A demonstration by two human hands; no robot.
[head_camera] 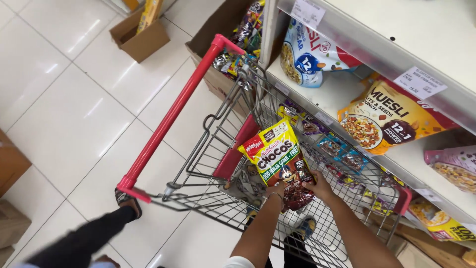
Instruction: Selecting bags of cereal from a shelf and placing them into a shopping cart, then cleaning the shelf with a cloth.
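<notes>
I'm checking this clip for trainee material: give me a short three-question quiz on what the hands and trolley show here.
1. True or false: both hands grip the yellow cereal pouch at its lower end.
2. Where is the pouch? A) on the shelf B) over the trolley basket C) on the floor
3. Fill in: the trolley handle is coloured ____.

Key:
1. True: the left hand and the right hand both hold its bottom edge.
2. B: it is held upright over the wire trolley, beside the white shelf.
3. Red.
</notes>
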